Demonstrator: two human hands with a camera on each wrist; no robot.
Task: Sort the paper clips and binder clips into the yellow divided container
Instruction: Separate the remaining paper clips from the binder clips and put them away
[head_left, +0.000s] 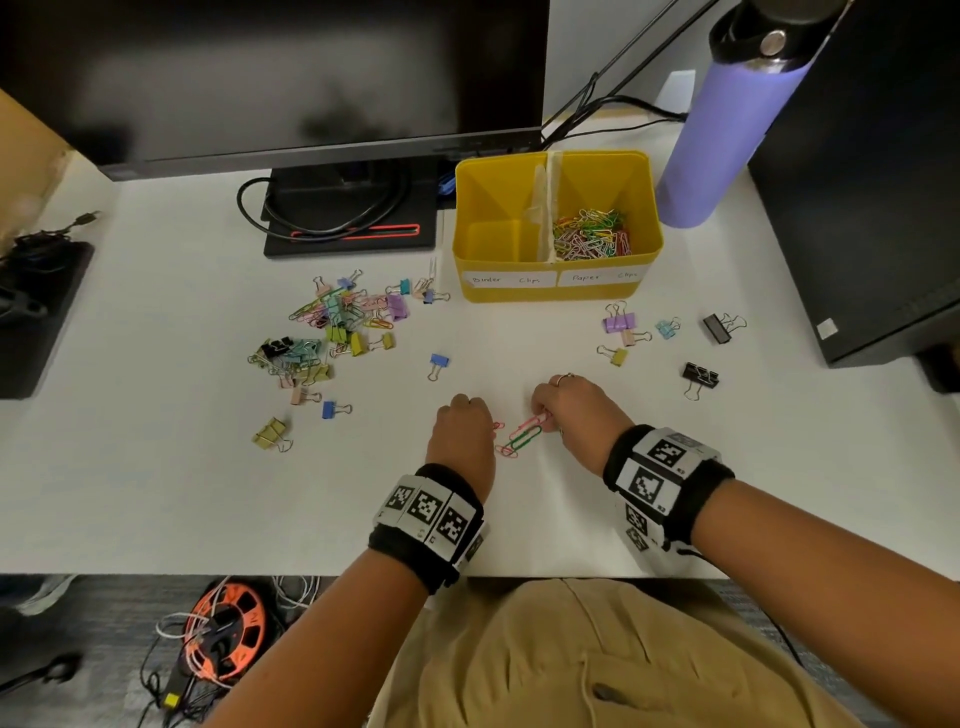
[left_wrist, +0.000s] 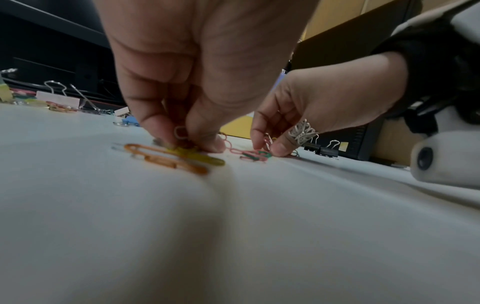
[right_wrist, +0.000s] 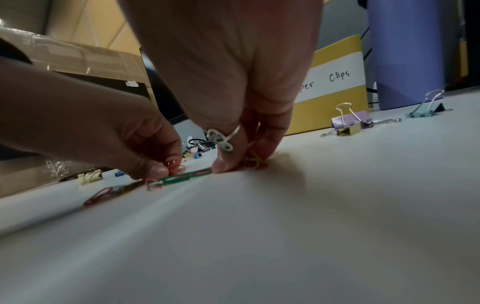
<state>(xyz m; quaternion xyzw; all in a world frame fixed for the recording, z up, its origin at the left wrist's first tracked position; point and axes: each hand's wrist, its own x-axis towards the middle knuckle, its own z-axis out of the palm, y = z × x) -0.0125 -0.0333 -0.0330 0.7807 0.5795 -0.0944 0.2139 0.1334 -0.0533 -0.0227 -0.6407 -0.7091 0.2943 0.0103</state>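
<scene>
Across the back edge of the white desk (head_left: 156, 493): a dark monitor (head_left: 270, 78) on its stand, a lilac water bottle (head_left: 727, 135) toward the back right corner, and just left of the bottle the yellow divided container (head_left: 557, 291).

Container has two compartments, labelled by hand. The right one, "Paper Clips", holds a heap of coloured paper clips (head_left: 589, 234). The left one, "Binder Clips", looks bare. So paper clips are well under way; binder clips not begun, by my reading.

Left of the container, toward the desk's middle-left: a mixed pile (head_left: 332, 332) of binder clips and some paper clips, with strays trailing toward the near edge. In front of the container on the right: a loose group of binder clips (head_left: 654, 332), two of them black. All of this is left to sort.

Near the front edge, centre: both hands down on the desk, gathering a small scatter of paper clips.

Left hand (head_left: 464, 431): fingers curled, tips pinching small clips against the surface; orange and yellow clips (left_wrist: 171, 157) lie under it.

Right hand (head_left: 576, 415): ring on one finger, fingertips closed on the end of the green and pink clips (head_left: 522, 436), more clips bunched under the fingers.

Judgement: roughly a third done at most.
</scene>
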